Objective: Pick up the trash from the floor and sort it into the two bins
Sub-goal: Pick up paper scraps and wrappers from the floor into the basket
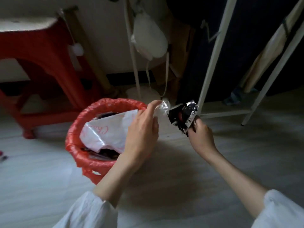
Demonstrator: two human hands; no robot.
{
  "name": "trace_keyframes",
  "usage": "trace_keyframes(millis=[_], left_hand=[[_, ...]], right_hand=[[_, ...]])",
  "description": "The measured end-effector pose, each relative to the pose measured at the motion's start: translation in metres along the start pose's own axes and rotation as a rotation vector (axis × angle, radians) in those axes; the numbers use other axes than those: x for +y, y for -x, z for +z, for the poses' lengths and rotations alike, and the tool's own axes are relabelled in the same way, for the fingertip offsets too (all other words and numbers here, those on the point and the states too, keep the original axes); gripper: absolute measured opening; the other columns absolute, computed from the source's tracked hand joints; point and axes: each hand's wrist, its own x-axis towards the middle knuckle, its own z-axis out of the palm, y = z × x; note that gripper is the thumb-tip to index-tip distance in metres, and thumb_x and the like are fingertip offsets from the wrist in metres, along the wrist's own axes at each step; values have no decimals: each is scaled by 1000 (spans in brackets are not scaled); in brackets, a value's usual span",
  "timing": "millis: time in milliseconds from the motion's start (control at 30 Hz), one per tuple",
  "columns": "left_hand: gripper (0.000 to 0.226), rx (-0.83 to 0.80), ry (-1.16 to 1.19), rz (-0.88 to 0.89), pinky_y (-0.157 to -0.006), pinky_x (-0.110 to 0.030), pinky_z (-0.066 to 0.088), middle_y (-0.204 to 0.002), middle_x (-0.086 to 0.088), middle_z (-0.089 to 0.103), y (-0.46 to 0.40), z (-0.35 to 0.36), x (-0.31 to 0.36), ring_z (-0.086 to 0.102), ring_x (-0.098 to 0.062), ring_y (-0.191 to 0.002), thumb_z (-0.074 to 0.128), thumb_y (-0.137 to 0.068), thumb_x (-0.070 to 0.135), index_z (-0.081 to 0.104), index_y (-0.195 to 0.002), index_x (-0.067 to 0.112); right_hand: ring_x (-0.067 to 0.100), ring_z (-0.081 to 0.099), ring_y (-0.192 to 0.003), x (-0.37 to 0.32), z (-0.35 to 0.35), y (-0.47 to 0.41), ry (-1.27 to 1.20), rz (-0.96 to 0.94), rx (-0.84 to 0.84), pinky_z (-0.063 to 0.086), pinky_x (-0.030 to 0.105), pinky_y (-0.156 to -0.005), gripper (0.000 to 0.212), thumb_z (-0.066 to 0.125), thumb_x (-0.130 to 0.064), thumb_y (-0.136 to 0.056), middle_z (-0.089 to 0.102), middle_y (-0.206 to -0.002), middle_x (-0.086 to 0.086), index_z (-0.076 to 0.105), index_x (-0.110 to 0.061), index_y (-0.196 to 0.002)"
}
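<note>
Holding trash above the floor [181, 162], both hands sat just right of the bin [77, 124]; the left hand [141, 130] pinched a clear crumpled wrapper [162, 107] at its fingertips, level with the bin's right rim and a little beyond it; the right hand [201, 134] gripped a black foil packet [183, 116] by its lower corner, its long axis slanting up and leftward toward the wrapper, the two pieces nearly touching; the left hand was plainly the nearer to the bin, whose mouth lay to its left and below, a white bag [107, 130] already inside; only one bin showed, so where the packet belonged could not be told.
</note>
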Motion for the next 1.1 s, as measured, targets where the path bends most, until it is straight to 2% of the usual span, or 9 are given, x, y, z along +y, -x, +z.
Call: trace_keyframes(millis=[133, 233, 333, 400, 500, 600, 733, 867, 1100], left_hand=[[52, 72, -178, -145, -72, -34, 46, -102, -10, 63, 17, -57, -45, 57, -25, -93, 52, -85, -3, 45, -130, 23], [58, 49, -334, -206, -68, -33, 45, -96, -11, 64, 32, -84, -77, 56, -28, -86, 56, -74, -14, 53, -125, 14], [67, -171, -508, -183, -80, -40, 47, -118, -13, 62, 44, -91, -103, 56, -35, -96, 55, -65, -14, 52, -128, 11], [66, -388, -518, -250, -101, -41, 33, -137, -10, 46, 44, -91, -110, 42, -35, -120, 49, -77, -6, 40, -138, 16], [57, -689, -519, -385, -115, -43, 11, -153, -6, 21, 41, -91, -122, 14, -31, -139, 33, -93, 10, 22, -146, 25], [50, -855, -528, -437, -117, -47, 2, -158, -4, 6, 40, -88, -129, -2, -28, -144, 22, -99, 28, 12, -148, 29], [55, -1115, -613, -499, -116, -43, -9, -156, -3, -14, 34, -80, -130, -18, -26, -142, 18, -100, 42, -5, -148, 31], [55, -1362, -668, -550, -115, -52, -6, -155, -4, -20, 23, -63, -145, -21, -35, -139, 21, -101, 38, -5, -148, 28], [69, -1476, -746, -559, -114, -48, 14, -156, -10, -10, 20, -44, -167, 3, -39, -142, 28, -94, 57, -5, -148, 29]], right_hand=[[36, 58, -90, -76, 30, 4, -27, -164, -95, 32, 28, -65, 7, 50, -5, -86, 65, -97, 20, 55, -10, -86], [27, 55, -113, -107, 58, 12, 20, -362, -256, 44, 30, -84, 40, 48, -3, -84, 59, -126, 6, 57, -18, -120], [20, 31, -137, -110, 88, 20, 233, -453, -439, 24, 31, -111, 57, 43, -8, -91, 33, -149, 0, 32, -26, -143], [22, 15, -144, -103, 104, 25, 461, -518, -544, 8, 36, -118, 53, 37, -18, -98, 15, -157, 3, 20, -28, -147], [22, 12, -144, -97, 116, 27, 643, -525, -652, -1, 41, -117, 44, 28, -25, -101, 16, -156, 6, 25, -26, -145], [23, 26, -138, -101, 122, 21, 752, -527, -760, 8, 46, -116, 42, 26, -29, -99, 30, -150, 4, 37, -23, -139], [28, 29, -138, -112, 135, 11, 905, -424, -994, 26, 48, -110, 50, 31, -23, -93, 27, -152, 2, 32, -26, -142], [31, 26, -139, -117, 153, 5, 956, -350, -1176, 28, 44, -111, 52, 34, -16, -92, 24, -154, 6, 31, -18, -144], [31, 11, -144, -109, 171, -4, 1043, -339, -1308, 24, 47, -113, 62, 40, -10, -91, 5, -158, 5, 19, -23, -148]])
